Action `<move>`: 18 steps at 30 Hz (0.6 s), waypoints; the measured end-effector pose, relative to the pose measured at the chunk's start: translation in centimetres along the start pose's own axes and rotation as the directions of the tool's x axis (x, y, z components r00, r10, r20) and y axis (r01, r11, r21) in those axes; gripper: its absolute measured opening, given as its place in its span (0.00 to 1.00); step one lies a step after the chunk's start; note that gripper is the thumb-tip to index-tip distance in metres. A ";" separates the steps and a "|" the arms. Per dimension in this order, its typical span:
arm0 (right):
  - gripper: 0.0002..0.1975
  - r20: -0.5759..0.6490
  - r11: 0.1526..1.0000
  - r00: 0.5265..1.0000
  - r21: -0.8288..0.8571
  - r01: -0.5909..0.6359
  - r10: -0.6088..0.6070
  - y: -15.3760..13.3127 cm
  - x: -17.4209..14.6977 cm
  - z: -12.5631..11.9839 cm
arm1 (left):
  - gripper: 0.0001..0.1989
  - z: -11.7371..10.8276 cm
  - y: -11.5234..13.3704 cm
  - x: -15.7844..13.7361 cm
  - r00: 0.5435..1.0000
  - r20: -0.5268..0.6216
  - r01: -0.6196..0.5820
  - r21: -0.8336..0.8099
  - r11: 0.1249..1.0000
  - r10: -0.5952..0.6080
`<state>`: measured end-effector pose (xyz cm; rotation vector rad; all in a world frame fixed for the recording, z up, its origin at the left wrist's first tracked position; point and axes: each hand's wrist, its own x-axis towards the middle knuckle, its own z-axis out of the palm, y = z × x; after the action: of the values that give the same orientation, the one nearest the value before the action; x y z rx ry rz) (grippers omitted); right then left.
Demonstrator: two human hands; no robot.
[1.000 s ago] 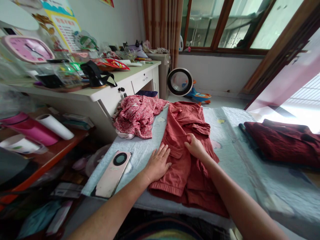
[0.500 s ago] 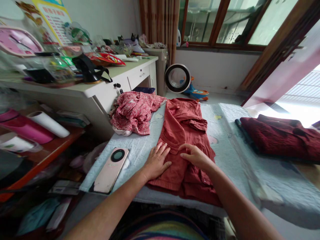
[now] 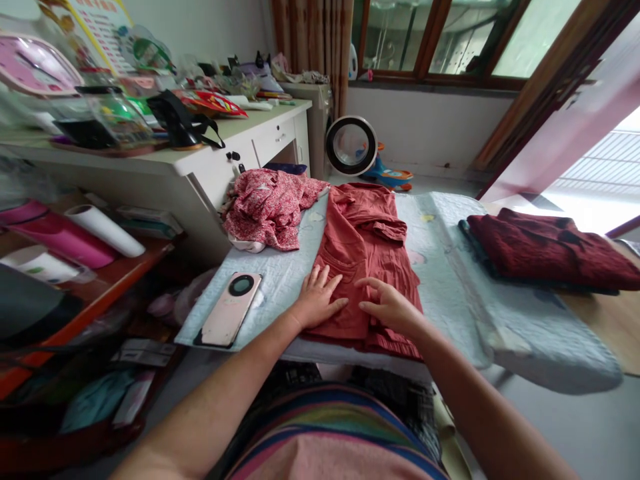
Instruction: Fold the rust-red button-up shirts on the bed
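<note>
A rust-red garment (image 3: 385, 260) lies folded over on itself on a light blue quilted cover (image 3: 445, 267). Its upper part is bunched and wrinkled, and its near end reaches the cover's front edge. My left hand (image 3: 317, 300) rests flat on the garment's left side, fingers spread. Over its middle, my right hand (image 3: 387, 303) has its thumb and index finger apart and touching or just above the cloth; its other fingers are partly hidden. Left of my hands lies a pale pink phone (image 3: 227, 317), camera side up.
A crumpled red floral cloth (image 3: 273, 210) lies at the back left. Folded dark red clothes (image 3: 545, 250) are stacked at the right. A cluttered desk (image 3: 190, 157) stands behind on the left, with an orange-edged shelf (image 3: 120, 287) below it. Farther back, a round washer door (image 3: 351, 145) hangs open.
The view has tilted down slightly, so things appear higher. My left hand stays flat on the garment. My right thumb and index finger have spread a little; the garment's folds look the same.
</note>
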<state>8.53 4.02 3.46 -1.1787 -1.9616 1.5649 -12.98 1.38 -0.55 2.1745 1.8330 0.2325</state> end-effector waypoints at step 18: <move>0.18 -0.060 0.779 0.996 -0.628 0.011 -0.063 -0.5 -3.1 1.4 | 0.39 1.3 0.7 -1.7 0.991 -0.125 -0.025 0.206 0.978 0.052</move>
<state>9.18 0.68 4.11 -1.3905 -2.5264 0.8171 -12.21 -0.51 -1.48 2.3857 1.9629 0.2064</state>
